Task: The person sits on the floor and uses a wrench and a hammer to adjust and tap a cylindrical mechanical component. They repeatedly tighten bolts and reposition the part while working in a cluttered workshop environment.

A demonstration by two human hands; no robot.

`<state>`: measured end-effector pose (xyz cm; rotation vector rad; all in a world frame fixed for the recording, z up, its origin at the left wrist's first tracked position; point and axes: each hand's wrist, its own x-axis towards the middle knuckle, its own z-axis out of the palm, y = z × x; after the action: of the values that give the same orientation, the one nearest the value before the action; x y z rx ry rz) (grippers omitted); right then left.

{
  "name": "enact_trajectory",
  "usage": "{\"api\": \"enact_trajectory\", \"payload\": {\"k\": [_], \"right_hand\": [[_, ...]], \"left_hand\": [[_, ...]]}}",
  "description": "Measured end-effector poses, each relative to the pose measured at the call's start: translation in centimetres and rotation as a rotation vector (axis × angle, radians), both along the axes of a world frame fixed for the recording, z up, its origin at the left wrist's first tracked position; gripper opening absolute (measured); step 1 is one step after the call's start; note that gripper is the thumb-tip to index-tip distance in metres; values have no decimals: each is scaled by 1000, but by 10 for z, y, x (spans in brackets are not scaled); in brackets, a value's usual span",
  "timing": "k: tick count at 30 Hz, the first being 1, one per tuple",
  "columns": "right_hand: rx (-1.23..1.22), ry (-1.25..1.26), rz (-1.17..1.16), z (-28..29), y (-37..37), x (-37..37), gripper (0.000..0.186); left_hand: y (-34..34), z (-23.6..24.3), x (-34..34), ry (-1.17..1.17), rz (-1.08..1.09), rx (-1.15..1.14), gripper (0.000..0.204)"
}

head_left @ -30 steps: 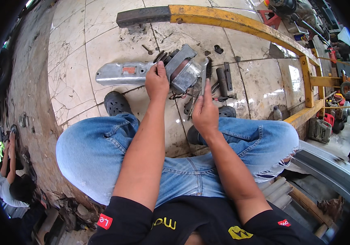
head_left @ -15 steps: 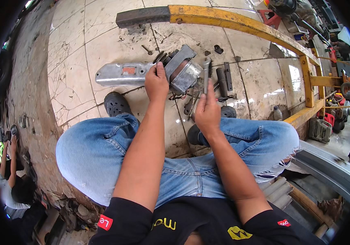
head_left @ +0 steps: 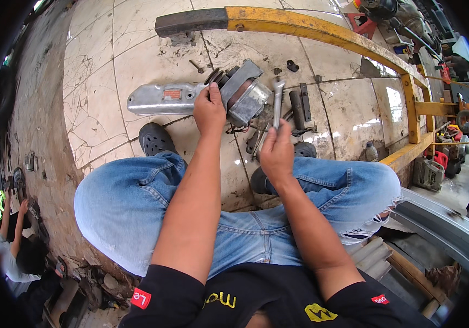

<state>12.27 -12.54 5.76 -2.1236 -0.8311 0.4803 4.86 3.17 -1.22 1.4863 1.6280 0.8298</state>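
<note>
My left hand [head_left: 210,112] is closed on the pulley end [head_left: 213,76] of an alternator [head_left: 251,101], a silver metal body with a copper-brown band that lies on the tiled floor. Close by its right side, my right hand [head_left: 277,153] grips a silver combination wrench [head_left: 278,104]. The wrench points away from me, its far head apart from the alternator. Left of my left hand rests a long silver metal cover [head_left: 155,100] with a red label; its right end is partly hidden by that hand and the alternator.
A dark tube [head_left: 298,106] and a flat bar [head_left: 305,101] lie right of the wrench. Hand tools [head_left: 258,136] sit below the alternator, a bolt [head_left: 197,66] above it. A yellow steel frame [head_left: 322,30] spans the far side. Another person [head_left: 18,251] works at far left.
My right index finger, stretched along the wrench before, has drawn back and curled round it. The wrench has tilted slightly. My left hand and the alternator look unmoved.
</note>
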Motion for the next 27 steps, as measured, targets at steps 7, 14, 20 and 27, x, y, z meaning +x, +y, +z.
{"api": "enact_trajectory", "payload": {"k": [7,14,20,27], "right_hand": [[-84,-14,57,-2,-2,-2,20],[-156,-18,148,-13,-4,2,19],[-184,-30,231,-18,-7,7,18],[-248,-5,348,-16,-8,5,17]], "left_hand": [[-2,1,-2,6,-1,4,50],[1,-3,-2,6,-3,1,50],[-1,9,2,-9,-23,-42,51],[-4,3,-2,-6,0,-3,51]]}}
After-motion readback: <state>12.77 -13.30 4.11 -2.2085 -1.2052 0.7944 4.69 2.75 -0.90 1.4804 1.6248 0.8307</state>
